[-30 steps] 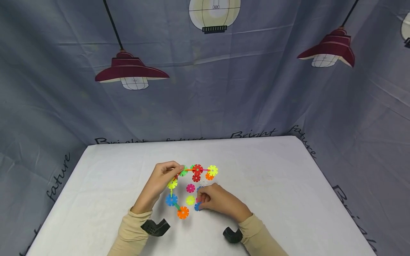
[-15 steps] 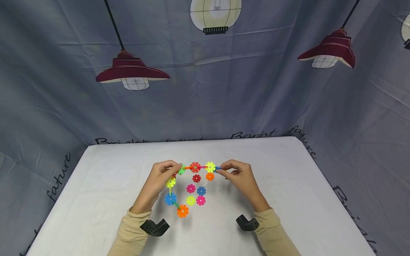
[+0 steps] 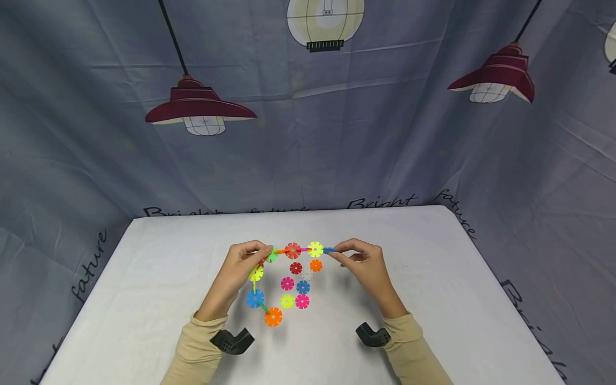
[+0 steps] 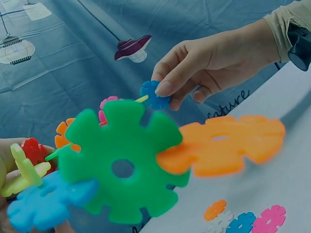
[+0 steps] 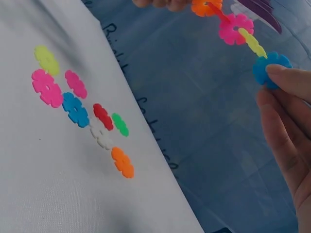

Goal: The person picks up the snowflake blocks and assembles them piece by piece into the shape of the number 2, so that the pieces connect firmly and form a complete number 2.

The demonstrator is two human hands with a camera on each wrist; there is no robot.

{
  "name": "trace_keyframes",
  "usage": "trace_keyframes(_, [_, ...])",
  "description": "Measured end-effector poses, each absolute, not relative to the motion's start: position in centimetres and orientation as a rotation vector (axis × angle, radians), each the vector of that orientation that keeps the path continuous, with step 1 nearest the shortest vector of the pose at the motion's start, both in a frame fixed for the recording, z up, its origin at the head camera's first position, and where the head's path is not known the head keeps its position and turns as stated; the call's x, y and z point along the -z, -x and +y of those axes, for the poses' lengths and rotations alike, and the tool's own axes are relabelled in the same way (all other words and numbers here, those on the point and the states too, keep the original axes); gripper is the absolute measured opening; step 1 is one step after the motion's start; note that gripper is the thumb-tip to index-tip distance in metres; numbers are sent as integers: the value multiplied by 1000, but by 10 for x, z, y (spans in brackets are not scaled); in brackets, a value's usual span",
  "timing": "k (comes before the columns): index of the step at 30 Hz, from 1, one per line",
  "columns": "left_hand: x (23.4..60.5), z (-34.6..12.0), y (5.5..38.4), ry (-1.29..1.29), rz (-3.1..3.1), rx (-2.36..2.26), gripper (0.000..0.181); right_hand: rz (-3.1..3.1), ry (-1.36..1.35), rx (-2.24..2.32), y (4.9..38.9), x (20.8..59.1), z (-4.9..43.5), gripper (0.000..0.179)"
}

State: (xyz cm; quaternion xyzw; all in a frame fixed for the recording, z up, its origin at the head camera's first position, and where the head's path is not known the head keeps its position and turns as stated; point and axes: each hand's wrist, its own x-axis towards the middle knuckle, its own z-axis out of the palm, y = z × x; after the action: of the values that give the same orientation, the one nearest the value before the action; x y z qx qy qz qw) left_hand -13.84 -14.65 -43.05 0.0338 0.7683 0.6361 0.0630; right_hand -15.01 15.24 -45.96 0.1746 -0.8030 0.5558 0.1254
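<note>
A chain of notched, flower-shaped plastic discs is held up between both hands over the table. My left hand [image 3: 244, 266] pinches it at the upper left corner, by a green disc [image 3: 272, 255]. From there one leg hangs toward me through a yellow disc [image 3: 256, 273] and a blue one to an orange disc [image 3: 272, 317] at its end. The other leg runs right past a red disc [image 3: 292, 250] to a yellow disc [image 3: 315, 249]. At that right end my right hand [image 3: 362, 262] pinches a blue disc [image 5: 266, 69], whose edge meets the yellow disc's slot.
Several loose discs lie on the white table [image 3: 409, 256] below the chain, among them an orange disc [image 5: 122, 162], a white disc [image 5: 100, 136] and a pink disc [image 5: 47, 88]. A printed grey curtain [image 3: 308, 160] hangs behind the table's far edge.
My right hand has picked a blue disc off the table and carried it up and right to the chain's right end. My left hand keeps its hold, barely moving.
</note>
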Motion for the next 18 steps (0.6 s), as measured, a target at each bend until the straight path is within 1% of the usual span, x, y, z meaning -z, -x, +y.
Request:
trace_keyframes(4, [430, -147, 138, -129, 2313, -1911, 29, -2335, -604, -1486, 151, 461, 154, 11])
trace_keyframes(10, [431, -146, 138, -153, 2313, -1890, 28, -2266, -758, -1304, 152, 460, 155, 18])
trace_keyframes(14, [431, -145, 138, -150, 2307, -1882, 28, -2243, -766, -1282, 154, 463, 155, 22])
trace_keyframes(18, [431, -145, 138, -144, 2313, -1880, 28, -2244, -741, -1306, 154, 465, 154, 21])
